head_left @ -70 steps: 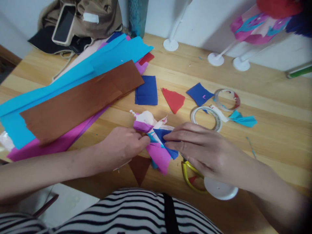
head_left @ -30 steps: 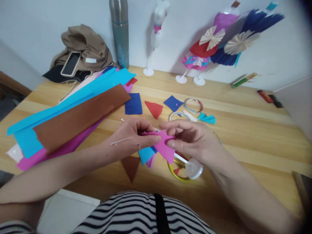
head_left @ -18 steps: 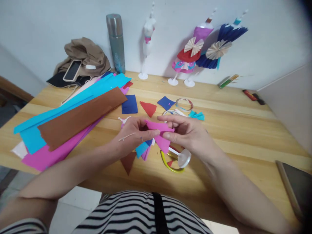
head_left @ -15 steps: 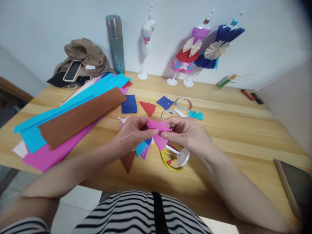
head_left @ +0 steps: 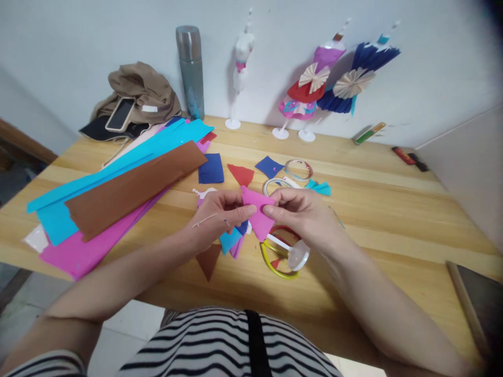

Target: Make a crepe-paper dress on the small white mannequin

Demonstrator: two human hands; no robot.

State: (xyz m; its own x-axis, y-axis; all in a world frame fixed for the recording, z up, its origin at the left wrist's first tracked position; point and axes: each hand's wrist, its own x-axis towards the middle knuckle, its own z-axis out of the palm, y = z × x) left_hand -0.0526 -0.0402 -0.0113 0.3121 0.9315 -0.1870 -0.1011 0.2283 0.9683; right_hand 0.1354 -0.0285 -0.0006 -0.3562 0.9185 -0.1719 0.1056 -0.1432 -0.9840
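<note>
A small piece of pink paper (head_left: 259,217), roughly triangular with its point down, is stretched between my two hands. My left hand (head_left: 222,212) pinches its left edge between thumb and fingers, and my right hand (head_left: 295,209) pinches the right edge the same way. Under and beside the hands lie a white mannequin stand (head_left: 297,255), partly hidden, and cut paper pieces in blue and purple. A brown paper triangle (head_left: 209,262) rests below my left hand. Yellow-handled scissors (head_left: 271,267) sit beneath the right hand, their blades out of sight.
Long sheets of brown paper (head_left: 137,191) and blue paper (head_left: 51,225) cover the left side. Behind stand a thermos (head_left: 191,73), a bare white mannequin (head_left: 240,68) and two dressed ones. Tape rolls (head_left: 298,169) and a red paper piece (head_left: 241,174) lie mid-table. A dark tablet (head_left: 477,303) is at right.
The pink paper has been flattened out and its top edge, folded or creased before, now looks smoother. Both hands keep their pinch on it. The whole view has shifted slightly.
</note>
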